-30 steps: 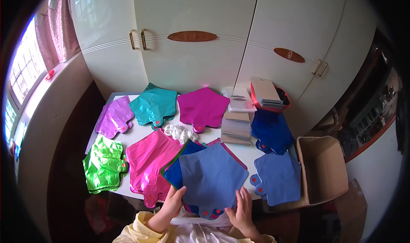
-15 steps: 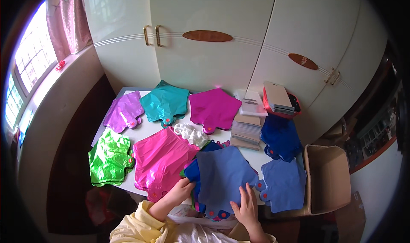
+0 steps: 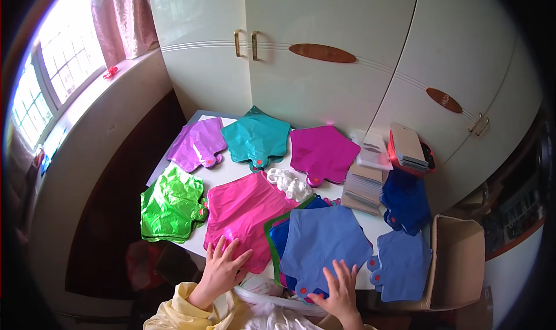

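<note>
My left hand (image 3: 222, 270) rests with spread fingers on the lower edge of a pile of pink, flat star-shaped foil balloons (image 3: 246, 211). My right hand (image 3: 339, 289) is open too, its fingers over the lower right edge of a slate-blue foil balloon (image 3: 324, 240). That balloon tops a stack in mixed colours, with dark blue and green edges showing on its left. Red dots mark the small tabs at its bottom edge. Neither hand is closed round anything.
Piles of green (image 3: 174, 205), purple (image 3: 194, 141), teal (image 3: 255, 134), magenta (image 3: 324, 150), dark blue (image 3: 405, 199) and slate-blue balloons (image 3: 402, 266) surround the stack. White ribbon (image 3: 289, 184), stacked cards (image 3: 363, 188), a red basket (image 3: 420, 168) and an open cardboard box (image 3: 457, 260) are also there.
My left hand has let go of the stack's left edge and moved left onto the pink pile, fingers now spread. The whole scene has shifted rightward in view.
</note>
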`<state>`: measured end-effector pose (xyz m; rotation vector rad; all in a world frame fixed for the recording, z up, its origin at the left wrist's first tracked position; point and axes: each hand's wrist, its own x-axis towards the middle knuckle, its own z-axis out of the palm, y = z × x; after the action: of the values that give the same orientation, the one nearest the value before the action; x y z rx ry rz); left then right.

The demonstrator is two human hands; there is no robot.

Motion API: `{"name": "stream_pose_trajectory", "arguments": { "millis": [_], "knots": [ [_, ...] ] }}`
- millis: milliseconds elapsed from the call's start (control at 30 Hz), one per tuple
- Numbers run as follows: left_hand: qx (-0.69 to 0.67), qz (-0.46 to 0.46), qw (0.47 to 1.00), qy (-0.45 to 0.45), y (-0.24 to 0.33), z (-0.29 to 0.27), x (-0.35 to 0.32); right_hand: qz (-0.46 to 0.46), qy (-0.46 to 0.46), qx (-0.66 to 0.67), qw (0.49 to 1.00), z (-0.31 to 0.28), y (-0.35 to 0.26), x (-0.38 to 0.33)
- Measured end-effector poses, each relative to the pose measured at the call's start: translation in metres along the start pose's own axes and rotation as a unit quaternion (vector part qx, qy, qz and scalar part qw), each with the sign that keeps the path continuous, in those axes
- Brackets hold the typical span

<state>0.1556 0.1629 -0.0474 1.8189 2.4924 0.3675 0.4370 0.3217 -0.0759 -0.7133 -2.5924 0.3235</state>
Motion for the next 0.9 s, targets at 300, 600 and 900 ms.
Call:
{"name": "stream_pose_trajectory", "arguments": {
  "millis": [300,600,900],
  "knots": [
    [0.026,0.020,0.999,0.034,-0.019,0.002,0.005,-0.061,-0.082,-0.037,0.994,0.013,-0.016,0.005],
    [-0.267,-0.034,0.961,-0.061,0.021,-0.001,-0.006,0.029,-0.042,0.029,0.998,-0.016,0.024,0.033],
    [-0.815,-0.233,0.454,-0.276,0.067,0.081,-0.021,0.117,-0.050,-0.009,0.992,0.010,0.091,0.083]
  ]
}}
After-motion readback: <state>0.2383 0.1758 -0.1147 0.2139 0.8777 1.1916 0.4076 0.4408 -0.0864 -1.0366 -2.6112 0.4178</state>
